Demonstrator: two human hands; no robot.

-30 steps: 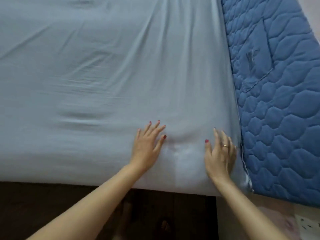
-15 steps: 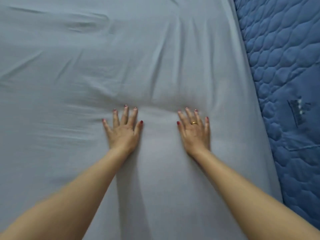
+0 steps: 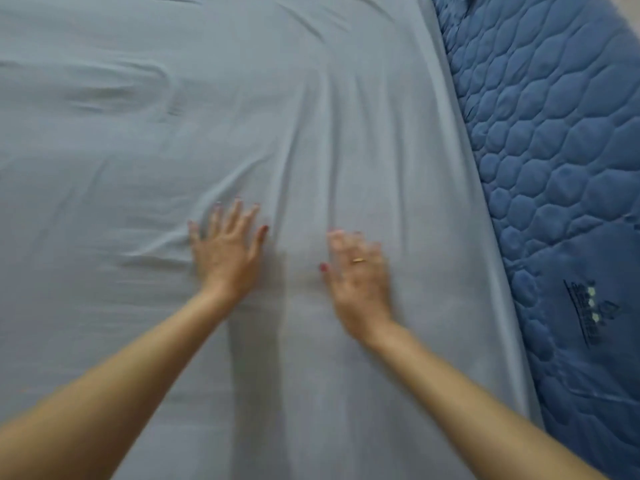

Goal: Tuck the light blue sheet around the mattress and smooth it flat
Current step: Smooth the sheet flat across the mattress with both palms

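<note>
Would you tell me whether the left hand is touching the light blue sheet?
Touching: the head view shows the left hand palm-down on the light blue sheet, with creases bunched against its fingers.

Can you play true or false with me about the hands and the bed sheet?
1. Both hands lie flat on the light blue sheet. True.
2. The left hand is grabbing a pillow. False: it presses the sheet with spread fingers.
3. The right hand wears a ring. True.
4. The sheet is perfectly smooth. False: wrinkles run ahead of the hands.
5. A dark blue quilted mattress shows on the right. True.
</note>
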